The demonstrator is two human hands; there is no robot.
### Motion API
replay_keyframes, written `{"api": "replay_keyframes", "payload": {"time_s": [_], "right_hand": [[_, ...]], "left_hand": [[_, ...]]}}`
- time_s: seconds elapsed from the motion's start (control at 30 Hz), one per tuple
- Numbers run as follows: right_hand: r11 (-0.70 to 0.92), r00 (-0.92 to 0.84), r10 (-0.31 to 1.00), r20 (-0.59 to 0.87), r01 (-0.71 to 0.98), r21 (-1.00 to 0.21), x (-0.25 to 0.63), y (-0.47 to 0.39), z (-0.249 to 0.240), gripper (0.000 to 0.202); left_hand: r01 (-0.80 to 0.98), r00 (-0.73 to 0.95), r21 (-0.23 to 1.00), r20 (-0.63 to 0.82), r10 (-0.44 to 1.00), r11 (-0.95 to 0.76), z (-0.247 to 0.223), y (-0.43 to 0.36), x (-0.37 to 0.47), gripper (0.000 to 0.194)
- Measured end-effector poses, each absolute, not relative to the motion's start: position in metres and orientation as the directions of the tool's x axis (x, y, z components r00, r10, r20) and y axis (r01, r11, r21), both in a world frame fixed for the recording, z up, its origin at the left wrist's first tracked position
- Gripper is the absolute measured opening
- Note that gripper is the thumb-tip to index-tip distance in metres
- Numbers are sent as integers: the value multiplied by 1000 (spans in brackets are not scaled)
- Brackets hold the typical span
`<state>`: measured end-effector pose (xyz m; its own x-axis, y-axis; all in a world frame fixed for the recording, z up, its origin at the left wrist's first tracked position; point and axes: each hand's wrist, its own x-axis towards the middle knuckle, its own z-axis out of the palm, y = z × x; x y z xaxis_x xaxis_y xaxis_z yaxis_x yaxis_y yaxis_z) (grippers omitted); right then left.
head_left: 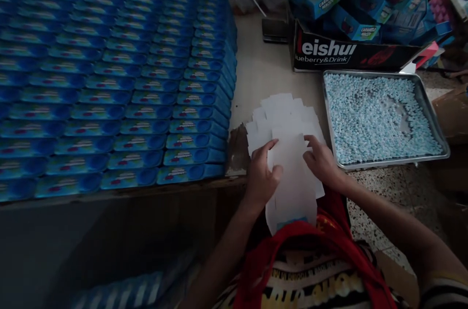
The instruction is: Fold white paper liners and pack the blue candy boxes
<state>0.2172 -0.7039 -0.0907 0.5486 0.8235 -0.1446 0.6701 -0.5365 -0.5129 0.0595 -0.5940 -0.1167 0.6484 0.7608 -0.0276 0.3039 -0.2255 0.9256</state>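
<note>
You seem to be working the side edges of the white card sheet (294, 177) at lower centre, left hand (261, 171) and right hand (322, 163) curled there, grip unclear; next likely calls for even pressure.

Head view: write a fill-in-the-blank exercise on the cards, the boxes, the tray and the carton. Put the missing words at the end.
1. The left hand and the right hand both touch the ____ cards.
2. The boxes lined up in rows on the table are mostly ____.
3. The metal tray lies to the ____ of the cards.
4. The lower line of print on the black carton ends in the word "____".

Missing words: white; blue; right; Drink.
</note>
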Motion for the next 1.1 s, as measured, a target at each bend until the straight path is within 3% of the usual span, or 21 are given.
{"api": "replay_keyframes", "payload": {"time_s": [0.23,0.4,0.5,0.6,0.73,0.93,1.1], "right_hand": [[-530,539,835,-109,737,-419,204,-711,-63,49],[-579,566,811,-148,739,-343,212,-711,-72,52],[-615,604,778,-172,677,-404,215,-713,-75,50],[-551,548,825,-134,731,-403,208,-715,-71,49],[-551,515,835,-196,784,-286,205,-711,-68,42],[-457,400,888,-229,828,-325,230,-688,-72,28],[-425,422,900,-108,796,-431,230,-683,-78,26]], "left_hand": [[237,590,970,-92,802,-63,-112,-588,52,42],[141,757,982,-187,627,124,-113,-580,63,39],[187,779,975,-224,585,124,-118,-578,76,44],[277,758,959,-258,598,62,-122,-581,86,42],[260,753,966,-207,624,6,-126,-585,84,38],[124,691,991,-47,721,-54,-132,-590,83,30],[-53,522,998,60,851,-37,-132,-594,88,48]]}}
